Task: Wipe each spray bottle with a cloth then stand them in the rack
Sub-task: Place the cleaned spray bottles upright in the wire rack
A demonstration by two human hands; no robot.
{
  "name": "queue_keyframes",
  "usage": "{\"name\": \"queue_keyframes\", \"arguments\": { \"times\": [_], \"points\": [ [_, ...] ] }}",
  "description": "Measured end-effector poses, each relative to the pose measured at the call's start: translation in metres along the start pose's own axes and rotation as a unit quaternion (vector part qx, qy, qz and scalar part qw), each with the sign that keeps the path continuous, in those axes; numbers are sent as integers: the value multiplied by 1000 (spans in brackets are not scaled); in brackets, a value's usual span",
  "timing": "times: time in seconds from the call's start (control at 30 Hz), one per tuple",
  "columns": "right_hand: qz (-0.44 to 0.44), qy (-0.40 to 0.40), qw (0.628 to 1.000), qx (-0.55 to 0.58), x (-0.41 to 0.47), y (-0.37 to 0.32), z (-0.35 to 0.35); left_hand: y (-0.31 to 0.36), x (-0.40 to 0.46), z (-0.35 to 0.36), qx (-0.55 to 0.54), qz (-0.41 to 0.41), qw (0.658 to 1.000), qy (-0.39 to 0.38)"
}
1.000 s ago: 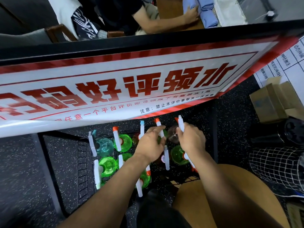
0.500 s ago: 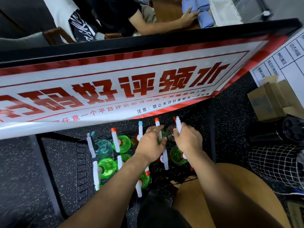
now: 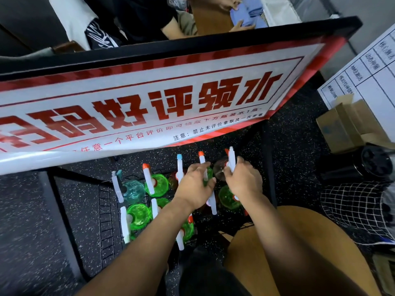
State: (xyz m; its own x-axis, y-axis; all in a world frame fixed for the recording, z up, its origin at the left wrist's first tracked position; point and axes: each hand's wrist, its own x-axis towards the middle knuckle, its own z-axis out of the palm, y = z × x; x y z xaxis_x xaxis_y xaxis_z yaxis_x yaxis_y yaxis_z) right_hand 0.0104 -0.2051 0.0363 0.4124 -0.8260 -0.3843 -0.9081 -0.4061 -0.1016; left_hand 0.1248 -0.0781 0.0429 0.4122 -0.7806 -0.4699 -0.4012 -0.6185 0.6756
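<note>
Both hands had barely shifted since a second earlier, staying over the rack's [image 3: 104, 212] far right corner. About nine bottles stood in it. The left hand [image 3: 195, 186] curled around an orange-tipped bottle [image 3: 202, 161]; the right hand [image 3: 243, 180] gripped a clear bottle's [image 3: 220, 169] white sprayer.

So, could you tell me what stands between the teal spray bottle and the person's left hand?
In the head view, a green spray bottle with an orange-tipped nozzle stands between the teal spray bottle and the left hand.
</note>
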Motion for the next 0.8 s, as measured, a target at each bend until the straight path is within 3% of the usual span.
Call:
{"name": "queue_keyframes", "arguments": {
  "times": [0.27,0.43,0.8],
  "points": [
    [3,-21,993,117,-67,18,-22,3,-21,0,11,31,999,29],
    [61,-79,989,107,-93,44,1,1,-33,3,15,50,998,42],
    [25,-38,998,53,-106,55,13,-4,-53,15,16,75,996,41]
  ]
}}
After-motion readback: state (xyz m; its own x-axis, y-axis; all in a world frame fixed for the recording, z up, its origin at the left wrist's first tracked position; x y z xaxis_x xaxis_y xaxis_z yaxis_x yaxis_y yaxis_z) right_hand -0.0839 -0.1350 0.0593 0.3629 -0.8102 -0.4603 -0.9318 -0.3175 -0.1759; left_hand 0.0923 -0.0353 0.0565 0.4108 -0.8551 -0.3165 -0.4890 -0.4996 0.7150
